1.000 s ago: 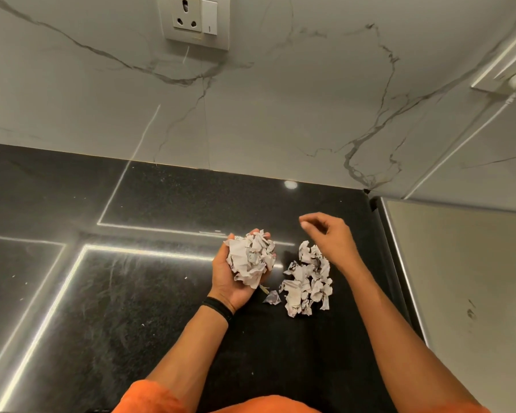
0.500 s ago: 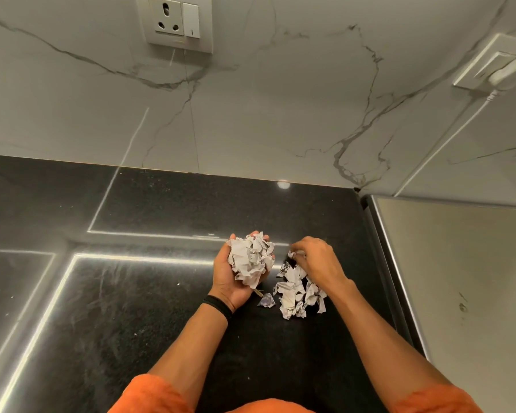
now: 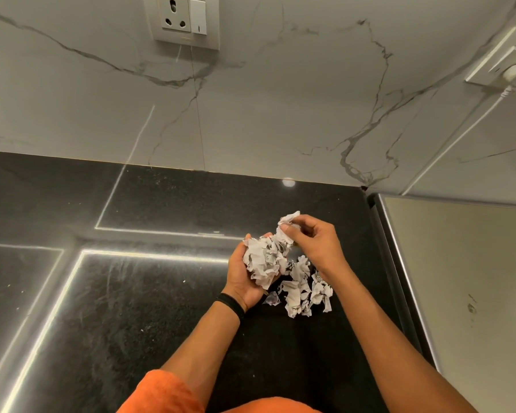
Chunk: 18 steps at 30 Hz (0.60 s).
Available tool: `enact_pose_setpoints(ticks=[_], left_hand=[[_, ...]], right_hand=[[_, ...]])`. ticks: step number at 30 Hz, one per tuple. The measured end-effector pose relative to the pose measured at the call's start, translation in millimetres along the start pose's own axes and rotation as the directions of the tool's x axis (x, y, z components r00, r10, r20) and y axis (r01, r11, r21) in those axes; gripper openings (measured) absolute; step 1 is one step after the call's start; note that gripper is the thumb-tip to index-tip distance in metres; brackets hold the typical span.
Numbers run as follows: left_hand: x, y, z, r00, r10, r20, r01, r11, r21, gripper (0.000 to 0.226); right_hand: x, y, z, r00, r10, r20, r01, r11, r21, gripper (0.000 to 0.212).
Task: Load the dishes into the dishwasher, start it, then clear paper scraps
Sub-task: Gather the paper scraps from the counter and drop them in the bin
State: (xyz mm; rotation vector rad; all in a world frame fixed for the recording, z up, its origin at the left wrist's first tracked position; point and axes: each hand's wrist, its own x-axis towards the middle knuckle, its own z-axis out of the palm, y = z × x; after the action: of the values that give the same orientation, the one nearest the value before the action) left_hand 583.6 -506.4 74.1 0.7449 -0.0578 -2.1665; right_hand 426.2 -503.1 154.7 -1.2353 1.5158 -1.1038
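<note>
Together, our two hands meet over the black counter, close to its right end. Our left hand lies palm up with the fingers curled round a wad of crumpled paper scraps, which fills the palm. Our right hand is just above and beside it, thumb and fingertips pinching one more crumpled scrap that touches the top of the wad. Below the right hand, a loose pile of scraps lies on the counter just beside the left palm, with one small scrap a little apart from it, near the left wrist. We wear a black wristband on the left wrist and orange sleeves. Behind the counter rises a veined marble wall carrying a socket, and a pale grey surface adjoins the counter's right edge.
</note>
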Motion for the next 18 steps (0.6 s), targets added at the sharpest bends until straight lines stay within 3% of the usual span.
enact_pose_setpoints(ticks=[3,6,9,11,15,18], left_hand=[[3.5,-3.2,-2.6,1.0,0.005,0.011,-0.005,1.0,0.001,0.059],[4.1,-3.1,-2.6,0.999,0.042,-0.012,-0.042,0.998,-0.053,0.051],[5.4,-4.5,-4.1,0.997,0.062,-0.038,-0.065,0.994,-0.09,0.048],[7.6,-5.4,-6.6,0.997,0.066,-0.037,-0.07,0.993,-0.096,0.05],[3.7,-1.5,-5.2,0.998,0.054,-0.013,-0.055,0.993,-0.105,0.049],[3.3,-0.3,-6.8,0.999,0.035,-0.016,-0.037,0.995,-0.088,0.056]], right_hand=[[-5.6,-1.6,12.7,0.983,-0.164,0.079,0.178,0.955,-0.238,0.016],[-10.0,-1.6,25.3,0.913,-0.368,0.176,0.404,0.763,-0.504,0.016],[-9.1,-2.0,32.8,0.875,-0.374,0.308,0.483,0.616,-0.623,0.018],[-8.7,-1.1,33.2,0.883,-0.323,0.341,0.47,0.635,-0.613,0.024],[-11.3,-7.8,23.5,0.934,-0.196,0.298,0.325,0.813,-0.483,0.035],[-7.5,-12.9,12.5,0.941,-0.125,0.315,0.246,0.891,-0.381,0.039]])
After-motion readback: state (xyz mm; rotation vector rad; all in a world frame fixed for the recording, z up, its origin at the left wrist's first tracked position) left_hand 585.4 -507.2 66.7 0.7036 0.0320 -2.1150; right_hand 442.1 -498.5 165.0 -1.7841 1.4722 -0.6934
